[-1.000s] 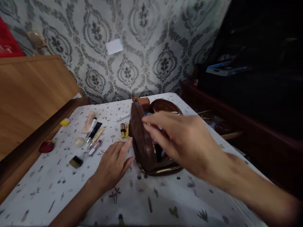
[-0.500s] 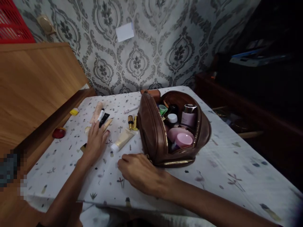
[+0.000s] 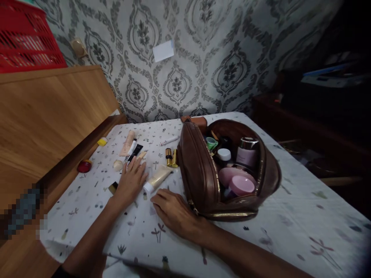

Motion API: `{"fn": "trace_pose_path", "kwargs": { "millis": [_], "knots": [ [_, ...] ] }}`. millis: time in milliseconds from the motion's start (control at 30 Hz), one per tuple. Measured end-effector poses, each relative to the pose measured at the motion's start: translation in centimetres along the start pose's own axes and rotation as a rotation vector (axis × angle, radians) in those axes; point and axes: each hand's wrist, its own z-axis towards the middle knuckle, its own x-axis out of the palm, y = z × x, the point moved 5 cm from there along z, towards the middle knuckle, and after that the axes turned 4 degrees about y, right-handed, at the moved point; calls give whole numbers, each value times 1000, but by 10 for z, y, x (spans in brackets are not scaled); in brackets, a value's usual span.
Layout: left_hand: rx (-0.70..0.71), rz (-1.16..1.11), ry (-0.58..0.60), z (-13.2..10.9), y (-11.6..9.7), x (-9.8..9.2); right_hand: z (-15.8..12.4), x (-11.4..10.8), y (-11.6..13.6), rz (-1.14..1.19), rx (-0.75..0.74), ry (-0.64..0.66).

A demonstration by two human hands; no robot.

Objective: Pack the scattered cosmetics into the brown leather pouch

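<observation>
Right hand (image 3: 174, 214) down, gold cylinders (image 3: 174, 158) beyond tube (image 3: 159, 178).

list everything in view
bag: 1, brown, on cloth
cloth: 1, white, under bag
bottle, pot: 2, pink, in bag
lid: 1, white, in bag
pouch: 1, tan, behind bag
pen: 1, white, on cloth
short tubes: 2, gold, beside bag
long tube: 1, cream, near hands
other tubes: 4+, beige, white, black, on cloth
small items: 4, red, yellow, white, black, left
basket: 1, red, upper left
paper: 1, white, on wall
left hand: 1, by other tubes
right hand: 1, by bag
</observation>
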Motion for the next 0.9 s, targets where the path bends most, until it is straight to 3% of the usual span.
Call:
{"fn": "trace_pose_path", "kwargs": {
  "millis": [200,567,700,900],
  "knots": [
    [62,113,124,11,27,7,0,1,-4,92,-4,-62],
    [-89,-101,232,25,125,10,-1,-3,-4,154,-32,-116],
    [-124,-205,235,24,156,14,0,-3,-4,168,-32,-108],
    [-328,-252,122,24,208,26,2,-3,-5,201,7,-73]
  ]
}}
